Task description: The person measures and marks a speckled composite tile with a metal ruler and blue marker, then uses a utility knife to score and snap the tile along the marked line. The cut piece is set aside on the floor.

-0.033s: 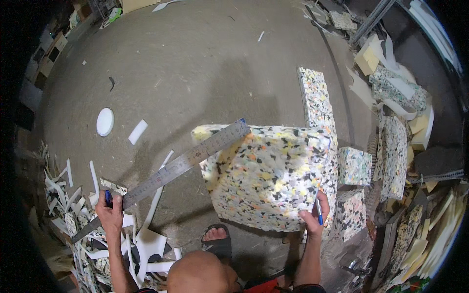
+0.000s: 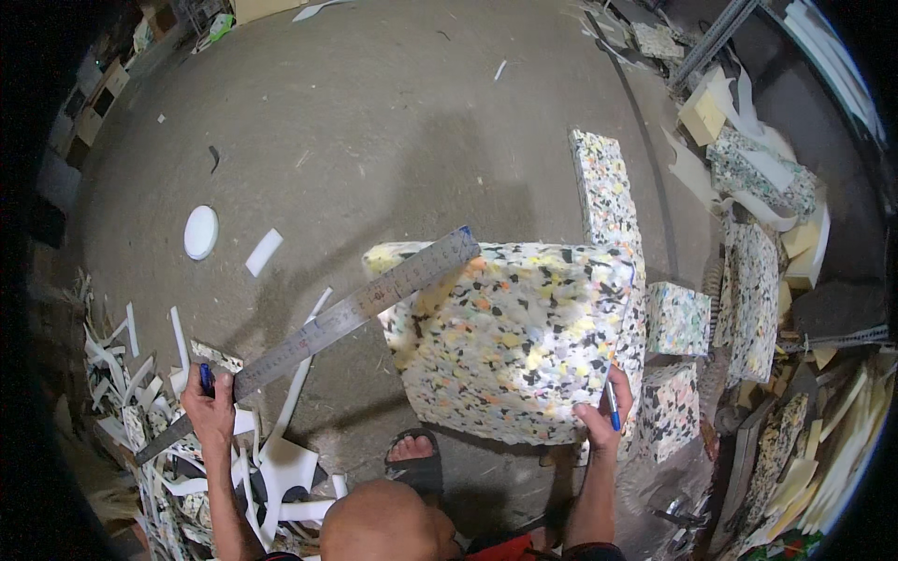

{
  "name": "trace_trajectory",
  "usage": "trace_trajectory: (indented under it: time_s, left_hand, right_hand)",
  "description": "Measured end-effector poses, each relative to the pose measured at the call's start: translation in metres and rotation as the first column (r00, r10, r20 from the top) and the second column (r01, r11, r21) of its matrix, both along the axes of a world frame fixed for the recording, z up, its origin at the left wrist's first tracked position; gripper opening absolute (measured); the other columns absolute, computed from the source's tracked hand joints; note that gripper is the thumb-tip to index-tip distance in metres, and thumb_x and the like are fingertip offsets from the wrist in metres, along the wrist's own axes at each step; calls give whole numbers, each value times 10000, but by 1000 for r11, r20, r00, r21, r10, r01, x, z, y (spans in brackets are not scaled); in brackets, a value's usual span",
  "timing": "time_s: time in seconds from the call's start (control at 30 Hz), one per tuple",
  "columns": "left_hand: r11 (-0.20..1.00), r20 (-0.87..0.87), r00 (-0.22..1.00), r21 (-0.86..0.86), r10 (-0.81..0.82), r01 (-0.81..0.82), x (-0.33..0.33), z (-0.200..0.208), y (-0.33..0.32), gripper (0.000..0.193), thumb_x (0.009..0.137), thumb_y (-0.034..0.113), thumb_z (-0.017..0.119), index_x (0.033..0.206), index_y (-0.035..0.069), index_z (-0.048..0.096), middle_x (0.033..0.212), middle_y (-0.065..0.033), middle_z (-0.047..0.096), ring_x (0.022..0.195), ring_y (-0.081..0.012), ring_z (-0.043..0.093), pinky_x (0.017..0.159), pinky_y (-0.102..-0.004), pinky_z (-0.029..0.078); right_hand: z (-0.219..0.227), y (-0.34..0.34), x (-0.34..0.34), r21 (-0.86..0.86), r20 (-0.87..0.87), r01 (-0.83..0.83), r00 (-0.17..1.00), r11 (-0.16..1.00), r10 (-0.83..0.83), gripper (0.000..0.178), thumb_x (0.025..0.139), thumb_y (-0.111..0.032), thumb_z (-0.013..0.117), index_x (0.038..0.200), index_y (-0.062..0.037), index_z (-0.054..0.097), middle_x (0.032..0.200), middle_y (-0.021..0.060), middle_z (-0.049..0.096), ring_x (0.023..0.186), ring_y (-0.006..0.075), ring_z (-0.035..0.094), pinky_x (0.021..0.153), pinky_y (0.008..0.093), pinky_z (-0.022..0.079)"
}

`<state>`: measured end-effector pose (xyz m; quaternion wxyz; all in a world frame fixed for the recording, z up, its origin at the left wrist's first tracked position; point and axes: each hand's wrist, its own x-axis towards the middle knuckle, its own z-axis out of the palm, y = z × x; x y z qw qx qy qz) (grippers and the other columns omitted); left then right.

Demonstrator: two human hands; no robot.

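Observation:
A large block of multicoloured speckled foam (image 2: pixel 514 337) stands on the grey floor in front of me. My left hand (image 2: pixel 210 407) grips a long steel ruler (image 2: pixel 346 318) near its lower end, together with a blue pen (image 2: pixel 205 379). The ruler slants up to the right, and its far end lies over the block's upper left corner. My right hand (image 2: pixel 603 416) rests on the block's near right edge and holds a blue pen (image 2: pixel 611 402).
A long speckled foam strip (image 2: pixel 603 187) lies behind the block, with smaller speckled blocks (image 2: pixel 675 318) to the right. White foam offcuts (image 2: pixel 281 467) litter the lower left. A white disc (image 2: pixel 200 231) lies on the floor. My sandalled foot (image 2: pixel 412 458) is below the block. Foam scraps pile at right.

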<state>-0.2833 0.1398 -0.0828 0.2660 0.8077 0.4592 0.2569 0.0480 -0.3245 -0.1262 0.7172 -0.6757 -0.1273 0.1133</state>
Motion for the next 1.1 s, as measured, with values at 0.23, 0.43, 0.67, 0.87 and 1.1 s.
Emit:
trace_trajectory:
  time_s: [0.23, 0.43, 0.67, 0.87, 1.1]
  left_hand:
    - [988, -25, 1000, 155, 8, -4, 16, 10, 5, 409, 1005, 325, 625, 813, 25, 423, 673, 5, 380, 651, -102, 340, 542, -298, 294]
    - [988, 103, 994, 153, -42, 26, 5, 13, 40, 373, 1022, 297, 625, 831, 14, 475, 699, 42, 411, 666, -91, 353, 562, -262, 289]
    - [995, -28, 996, -51, -82, 81, 25, -6, 45, 342, 975, 291, 707, 786, 62, 537, 696, 63, 462, 643, -63, 376, 551, -250, 311]
    - [992, -194, 974, -60, -120, 111, 59, -24, 16, 467, 955, 416, 696, 828, -17, 574, 681, 13, 501, 641, -103, 419, 557, -278, 368]
    - [981, -368, 910, -97, -191, 166, 69, -39, 7, 504, 952, 427, 685, 806, -34, 546, 653, -36, 479, 645, -139, 409, 549, -321, 374]
  right_hand:
    - [1, -16, 40, -65, -30, -126, 992, 990, 124, 751, 618, -159, 904, 1294, -7, 614, 1215, 91, 632, 1196, 240, 597, 1079, 393, 445]
    - [20, 89, 157, -234, -21, -671, 727, 704, 686, 642, 754, -290, 833, 1319, -55, 638, 1343, 100, 619, 1244, 253, 583, 1064, 403, 452]
    - [7, 137, 160, -314, 503, 240, 863, 919, -53, 419, 883, -228, 730, 1257, -52, 657, 1041, 130, 737, 928, 223, 710, 853, 338, 547]
    - [-82, 69, 49, -599, 175, 248, 968, 761, -178, 463, 899, -197, 729, 1313, -29, 608, 1045, 127, 736, 941, 209, 704, 852, 331, 550]
    - [-128, 124, 3, -687, 183, 270, 963, 674, -199, 711, 762, -312, 861, 1308, 40, 572, 994, 226, 716, 881, 314, 722, 758, 397, 568]
